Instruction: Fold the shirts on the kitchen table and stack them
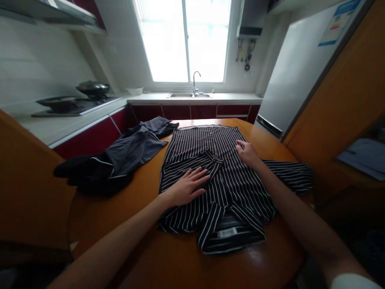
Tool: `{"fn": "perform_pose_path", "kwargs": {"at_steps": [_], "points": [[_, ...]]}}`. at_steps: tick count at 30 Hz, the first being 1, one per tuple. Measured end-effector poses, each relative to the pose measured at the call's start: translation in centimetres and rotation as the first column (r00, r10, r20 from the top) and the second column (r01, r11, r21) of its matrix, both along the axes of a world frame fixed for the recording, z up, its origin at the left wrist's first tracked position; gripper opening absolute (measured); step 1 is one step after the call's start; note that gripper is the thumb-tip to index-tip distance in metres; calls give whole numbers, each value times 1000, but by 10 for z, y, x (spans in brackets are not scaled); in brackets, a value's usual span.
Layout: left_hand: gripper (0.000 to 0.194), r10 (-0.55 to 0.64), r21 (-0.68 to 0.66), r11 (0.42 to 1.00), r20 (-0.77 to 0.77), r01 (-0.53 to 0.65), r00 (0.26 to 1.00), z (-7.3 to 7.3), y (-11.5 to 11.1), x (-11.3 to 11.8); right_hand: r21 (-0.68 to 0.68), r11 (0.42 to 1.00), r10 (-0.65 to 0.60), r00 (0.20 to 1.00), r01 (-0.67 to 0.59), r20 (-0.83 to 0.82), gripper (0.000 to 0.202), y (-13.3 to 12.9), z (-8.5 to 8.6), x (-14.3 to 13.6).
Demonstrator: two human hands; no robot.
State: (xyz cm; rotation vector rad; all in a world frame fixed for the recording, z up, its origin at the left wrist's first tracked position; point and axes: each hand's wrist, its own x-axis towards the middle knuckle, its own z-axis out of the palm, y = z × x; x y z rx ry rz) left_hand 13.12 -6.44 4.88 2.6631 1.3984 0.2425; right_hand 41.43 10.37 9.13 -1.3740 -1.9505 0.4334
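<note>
A black shirt with white stripes [228, 172] lies spread on the wooden table, its collar nearest me and its hem toward the window. The left-side sleeve is folded in across the body, while the right-side sleeve [288, 176] sticks out past the shirt's edge. My left hand [188, 186] rests flat on the folded sleeve, fingers spread. Over the shirt's right edge is my right hand [247, 153], its index finger and thumb showing apart and the other fingers partly hidden; I see nothing in it.
Dark grey and black clothing [129, 150] lies in a heap on the table's left side. The wooden table [141, 208] has a rounded edge. Beyond it are a counter with a sink [180, 95], a stove with pans [93, 89] at left and a fridge [300, 68] at right.
</note>
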Motion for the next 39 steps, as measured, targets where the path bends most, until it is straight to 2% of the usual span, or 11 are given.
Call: {"fn": "perform_pose_path", "kwargs": {"at_steps": [2, 6, 9, 11, 14, 17, 21, 23, 25, 30, 39], "points": [[59, -42, -38, 998, -32, 40, 999, -4, -1, 5, -19, 1000, -3, 1000, 3, 28, 45, -12, -2, 10], [60, -49, -39, 998, -75, 46, 996, -10, 1, 5, -65, 994, 95, 988, -87, 120, 37, -32, -6, 11], [63, -43, -21, 999, -81, 41, 996, -10, 2, 3, -93, 989, 127, 986, -117, 105, 33, -27, -8, 14], [64, -50, -8, 999, -84, 49, 995, -9, 3, 2, -114, 992, 64, 995, -55, 81, 30, -12, -10, 26], [61, -57, 14, 998, -84, 58, 995, -10, 5, 1, -150, 976, -147, 986, 158, 81, 26, 16, -10, 65], [61, -51, 29, 998, -69, 53, 996, -14, 8, -1, -133, 906, -390, 914, 402, 110, 34, 35, -9, 117], [61, -55, 36, 998, -56, 57, 997, -18, 11, -4, -200, 643, -719, 672, 740, 175, 50, 41, -17, 170], [60, -54, 35, 998, -60, 57, 997, -19, 12, -4, -266, 540, -776, 595, 798, 210, 52, 43, -26, 182], [60, -51, 42, 998, -58, 53, 997, -19, 13, -4, -315, 496, -788, 572, 809, 229, 51, 45, -36, 187], [59, -40, 50, 998, -39, 42, 998, -19, 13, -4, -324, 451, -810, 534, 831, 242, 47, 52, -51, 192], [58, -42, 60, 997, -46, 45, 998, -19, 13, -4, -298, 449, -830, 517, 843, 212, 40, 55, -55, 202]]}}
